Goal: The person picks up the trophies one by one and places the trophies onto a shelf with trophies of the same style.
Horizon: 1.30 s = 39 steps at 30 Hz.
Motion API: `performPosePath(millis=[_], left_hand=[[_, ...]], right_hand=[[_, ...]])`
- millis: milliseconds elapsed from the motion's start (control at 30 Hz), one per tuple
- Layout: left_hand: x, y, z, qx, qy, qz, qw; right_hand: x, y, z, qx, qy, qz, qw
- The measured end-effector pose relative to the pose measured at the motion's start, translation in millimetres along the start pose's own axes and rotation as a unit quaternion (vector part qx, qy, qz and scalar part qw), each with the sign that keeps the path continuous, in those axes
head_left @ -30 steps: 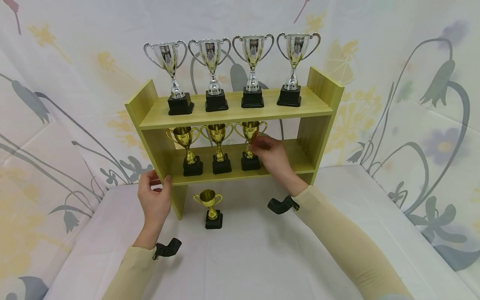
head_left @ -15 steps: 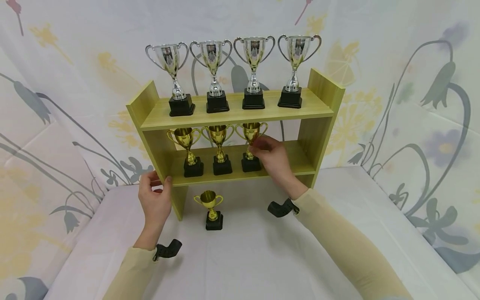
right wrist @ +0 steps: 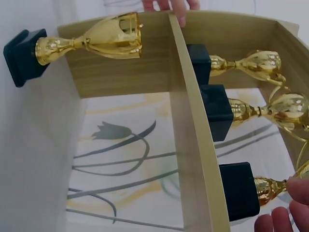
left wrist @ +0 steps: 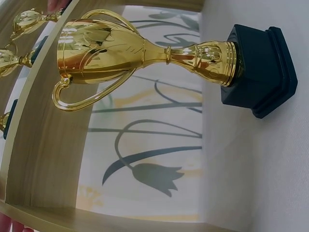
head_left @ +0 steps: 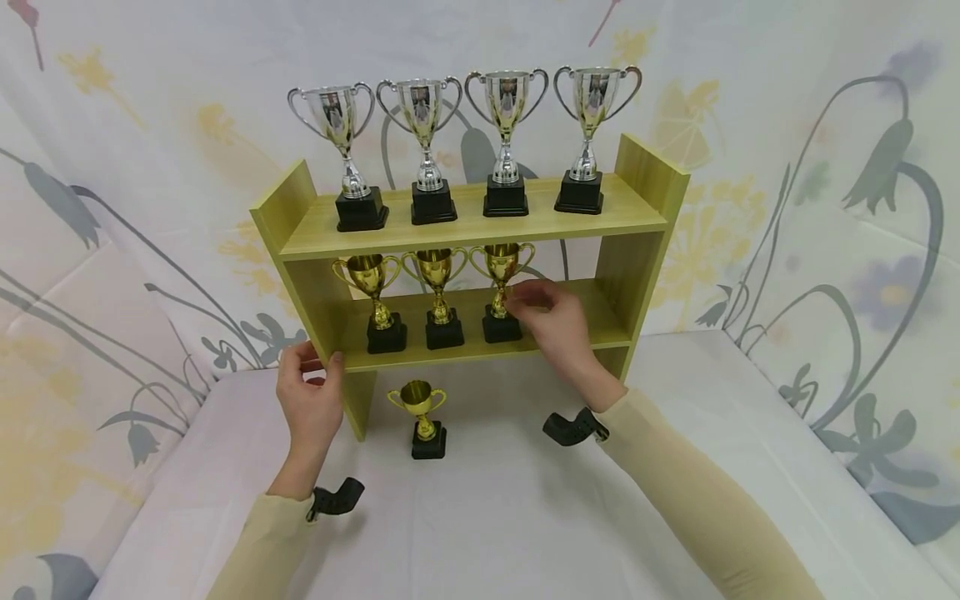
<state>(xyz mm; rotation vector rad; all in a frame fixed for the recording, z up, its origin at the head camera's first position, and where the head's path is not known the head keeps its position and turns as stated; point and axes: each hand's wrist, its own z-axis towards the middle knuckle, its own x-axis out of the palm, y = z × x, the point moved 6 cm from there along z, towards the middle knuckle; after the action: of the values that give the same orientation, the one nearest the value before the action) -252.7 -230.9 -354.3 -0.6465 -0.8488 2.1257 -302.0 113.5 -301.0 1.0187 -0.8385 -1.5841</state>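
My left hand (head_left: 311,404) grips the left side panel of the wooden shelf (head_left: 472,242), thumb at the front edge and fingers behind. My right hand (head_left: 558,325) is beside the stem of a gold trophy (head_left: 500,262), its thumb and fingertips loosely spread at the stem's right side. That trophy stands upright on the middle board with two other gold trophies, a left one (head_left: 367,275) and a middle one (head_left: 436,271). Another gold trophy (head_left: 417,400) stands on the table below, large in the left wrist view. In the right wrist view, my right thumb (right wrist: 298,189) overlaps the stem's end.
Several silver trophies (head_left: 506,100) stand in a row on the top board. A white cloth covers the table (head_left: 480,517), and a flower-patterned cloth (head_left: 787,208) hangs behind and at the sides.
My right hand has loosened from the third gold trophy's stem and shifted slightly to the right. The trophy stays in place. My left hand has kept its grip on the shelf.
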Motion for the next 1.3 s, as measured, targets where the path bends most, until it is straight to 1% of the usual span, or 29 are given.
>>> performPosePath(millis=[100, 333, 733, 900, 1100, 1200, 1300], left_hand=[[-0.3, 0.4, 0.0, 0.000, -0.003, 0.000, 1.0000], [-1.0, 0.7, 0.6, 0.002, -0.014, -0.008, 0.9999], [-0.3, -2.6, 2.4, 0.001, -0.019, -0.003, 0.9998], [0.7, -1.9, 3.0, 0.007, -0.024, -0.003, 0.9997], [-1.9, -1.9, 1.7, 0.000, -0.017, -0.004, 0.9999], [-1.9, -1.1, 1.4, 0.002, -0.015, -0.009, 0.9998], [-1.0, -0.1, 1.0, 0.001, -0.012, -0.008, 0.9999]], right_hand=[[-2.2, -1.3, -4.9, 0.000, -0.002, -0.014, 1.000], [-3.6, -3.8, -16.2, -0.002, -0.001, -0.006, 1.000], [3.5, 4.3, -33.7, 0.000, 0.029, 0.013, 0.999], [11.6, 4.6, -43.6, 0.000, 0.045, 0.030, 0.999], [28.1, -5.1, -54.9, -0.007, 0.071, 0.071, 0.995], [37.0, -12.0, -61.4, -0.010, 0.088, 0.076, 0.993], [44.3, -17.3, -67.9, -0.002, 0.096, 0.071, 0.993]])
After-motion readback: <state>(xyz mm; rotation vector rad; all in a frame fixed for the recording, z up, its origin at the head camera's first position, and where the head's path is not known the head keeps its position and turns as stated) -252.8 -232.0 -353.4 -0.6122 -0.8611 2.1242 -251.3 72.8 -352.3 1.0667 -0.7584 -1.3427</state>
